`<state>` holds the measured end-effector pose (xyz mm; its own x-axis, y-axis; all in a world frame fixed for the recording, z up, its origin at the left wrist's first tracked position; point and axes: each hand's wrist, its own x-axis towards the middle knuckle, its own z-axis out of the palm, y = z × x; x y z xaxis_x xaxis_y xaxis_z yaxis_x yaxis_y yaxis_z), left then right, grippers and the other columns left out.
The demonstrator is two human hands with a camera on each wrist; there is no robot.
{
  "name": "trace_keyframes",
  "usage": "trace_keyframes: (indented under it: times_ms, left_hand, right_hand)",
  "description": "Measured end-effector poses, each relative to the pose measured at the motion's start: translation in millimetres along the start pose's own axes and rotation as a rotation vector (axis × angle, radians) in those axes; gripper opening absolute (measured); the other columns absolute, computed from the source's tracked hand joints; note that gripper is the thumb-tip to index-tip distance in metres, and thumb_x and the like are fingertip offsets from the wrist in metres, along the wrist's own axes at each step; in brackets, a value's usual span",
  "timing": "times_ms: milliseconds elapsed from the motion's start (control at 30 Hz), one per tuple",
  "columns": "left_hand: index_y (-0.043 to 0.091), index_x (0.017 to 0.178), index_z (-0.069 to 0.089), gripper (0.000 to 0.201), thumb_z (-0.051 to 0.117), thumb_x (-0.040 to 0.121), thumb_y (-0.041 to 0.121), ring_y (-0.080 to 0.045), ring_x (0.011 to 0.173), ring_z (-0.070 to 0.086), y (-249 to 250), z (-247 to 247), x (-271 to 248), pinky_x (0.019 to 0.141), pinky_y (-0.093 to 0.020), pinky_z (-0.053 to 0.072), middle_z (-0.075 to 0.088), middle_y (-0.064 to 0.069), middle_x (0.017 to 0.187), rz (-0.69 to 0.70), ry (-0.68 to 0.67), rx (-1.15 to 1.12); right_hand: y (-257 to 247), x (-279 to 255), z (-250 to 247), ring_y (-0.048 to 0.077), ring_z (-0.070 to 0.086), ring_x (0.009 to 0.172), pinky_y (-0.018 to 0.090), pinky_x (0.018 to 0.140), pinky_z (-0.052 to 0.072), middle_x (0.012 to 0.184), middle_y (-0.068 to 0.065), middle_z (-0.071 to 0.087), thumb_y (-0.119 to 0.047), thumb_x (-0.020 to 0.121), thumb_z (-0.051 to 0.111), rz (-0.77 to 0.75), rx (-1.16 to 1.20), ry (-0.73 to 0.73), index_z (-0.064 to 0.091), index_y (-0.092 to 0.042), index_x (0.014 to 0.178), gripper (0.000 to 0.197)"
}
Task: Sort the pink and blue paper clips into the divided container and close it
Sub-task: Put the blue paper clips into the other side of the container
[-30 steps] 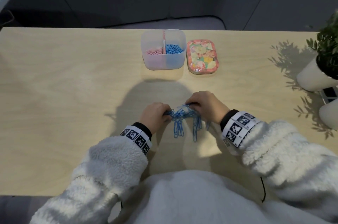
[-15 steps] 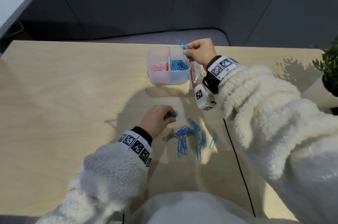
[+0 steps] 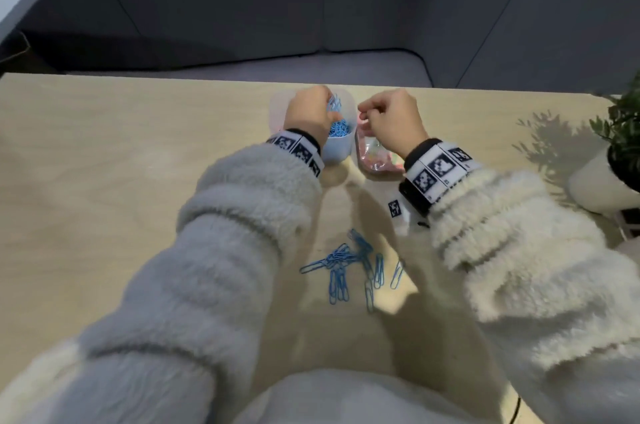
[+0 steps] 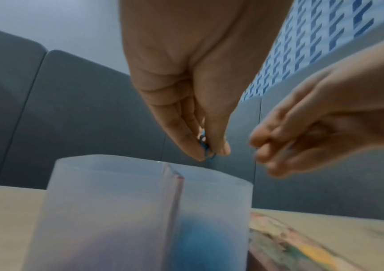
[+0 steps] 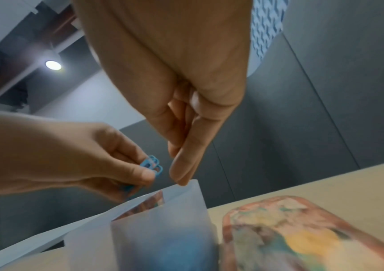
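A: We start on the left, where the wooden table (image 3: 104, 181) runs bare out to its left edge, with plenty of open room.

B: Then we reach our left hand (image 3: 308, 114), which hovers over the frosted divided container (image 3: 337, 153). Thumb and fingertips (image 4: 195, 152) pinch a few blue paper clips (image 5: 151, 164) just above the rim, on the blue side of the divider (image 4: 173, 185).

A: We see more blue clips heaped in that right compartment (image 3: 337, 129). The left compartment sits under our wrist, so we cannot tell what lies in it.

B: Just beside it is our right hand (image 3: 389, 122), above the container's right wall and the floral lid (image 3: 372, 157). The fingers are drawn together, thumb against fingertips; we see no clip in them from the wrist view.

A: The lid lies flat, just right of the container, and the box stands uncovered.

B: Nearer us, between our sleeves, a loose scatter of blue clips (image 3: 349, 264) lies well apart from both hands.

A: Far right, a potted plant (image 3: 620, 153) stands by the table's edge, and there we have less room.
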<state>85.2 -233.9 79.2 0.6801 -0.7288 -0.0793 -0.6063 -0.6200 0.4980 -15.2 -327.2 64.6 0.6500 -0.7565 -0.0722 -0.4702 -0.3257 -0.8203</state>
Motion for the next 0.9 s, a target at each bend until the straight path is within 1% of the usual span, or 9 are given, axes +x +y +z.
trace_keyframes:
  times_ms: [100,200,267,333,400,533,733,800,900]
  left_hand:
    - [0.005,0.092,0.058,0.021,0.064,0.084,0.023,-0.035,0.101,0.061,2,5,14,0.09,-0.041,0.049,0.067,-0.022,0.107,0.012,-0.035,0.044]
    - [-0.002,0.11,0.06,0.037,0.06,0.088,0.028,-0.035,0.105,0.059,2,9,14,0.094,-0.04,0.048,0.065,-0.02,0.11,-0.001,-0.092,0.075]
    - [0.003,0.108,0.061,0.029,0.051,0.092,0.025,-0.034,0.103,0.058,0,9,-6,0.088,-0.038,0.045,0.065,-0.016,0.107,0.081,-0.038,0.097]
    - [0.007,0.098,0.063,0.023,0.048,0.093,0.024,-0.029,0.09,0.058,-11,15,-41,0.074,-0.034,0.041,0.065,-0.011,0.094,0.163,0.016,0.079]
    - [0.009,0.093,0.062,0.023,0.054,0.09,0.03,-0.025,0.082,0.059,-28,30,-85,0.067,-0.029,0.036,0.064,-0.007,0.087,0.133,-0.067,0.06]
    - [0.011,0.1,0.055,0.048,0.068,0.075,0.049,-0.022,0.089,0.056,-62,66,-152,0.078,-0.031,0.042,0.053,-0.003,0.093,0.005,-0.316,0.01]
    - [0.009,0.11,0.048,0.08,0.071,0.058,0.065,-0.025,0.097,0.05,-63,94,-193,0.088,-0.036,0.045,0.049,-0.007,0.108,0.001,-0.256,0.099]
    - [0.007,0.111,0.046,0.076,0.071,0.063,0.06,-0.026,0.099,0.048,-58,98,-195,0.089,-0.036,0.042,0.048,-0.009,0.11,0.014,-0.246,0.172]
    - [0.007,0.112,0.047,0.054,0.071,0.074,0.037,-0.028,0.101,0.048,-55,97,-192,0.089,-0.034,0.039,0.047,-0.012,0.114,-0.016,-0.257,0.121]
  right_hand:
    - [17,-31,-12,0.035,0.069,0.081,0.047,0.083,0.056,0.077,0.009,0.066,0.003,0.082,0.045,0.006,0.01,-0.049,0.071,-0.004,0.081,0.027]
    - [42,-59,-23,0.031,0.069,0.078,0.043,0.074,0.058,0.084,0.011,0.069,0.001,0.085,0.047,0.043,-0.062,-0.068,0.07,-0.01,0.08,0.026]
    - [57,-81,-28,0.029,0.067,0.071,0.035,0.065,0.057,0.08,0.009,0.067,-0.003,0.087,0.049,0.1,-0.111,-0.138,0.062,-0.02,0.07,0.027]
    - [74,-104,-32,0.03,0.065,0.075,0.032,0.066,0.05,0.07,0.005,0.064,-0.009,0.086,0.052,0.15,-0.227,-0.214,0.055,-0.021,0.063,0.026]
    - [91,-128,-33,0.031,0.064,0.08,0.026,0.065,0.039,0.07,0.008,0.066,-0.016,0.084,0.055,0.187,-0.357,-0.277,0.054,-0.016,0.061,0.023]
    - [111,-168,-25,0.03,0.06,0.083,0.029,0.065,0.034,0.077,0.009,0.064,-0.042,0.082,0.064,0.217,-0.465,-0.313,0.051,-0.014,0.073,0.031]
    - [101,-194,6,0.021,0.047,0.076,0.029,0.062,0.031,0.087,0.003,0.049,-0.055,0.061,0.077,0.149,-0.45,-0.317,0.045,-0.012,0.088,0.06]
    - [94,-193,15,0.022,0.049,0.079,0.028,0.064,0.033,0.094,0.006,0.049,-0.05,0.06,0.08,0.125,-0.464,-0.317,0.047,-0.008,0.094,0.064]
    - [86,-190,25,0.027,0.052,0.092,0.03,0.072,0.04,0.106,0.01,0.049,-0.033,0.065,0.081,0.087,-0.481,-0.328,0.048,-0.006,0.104,0.058]
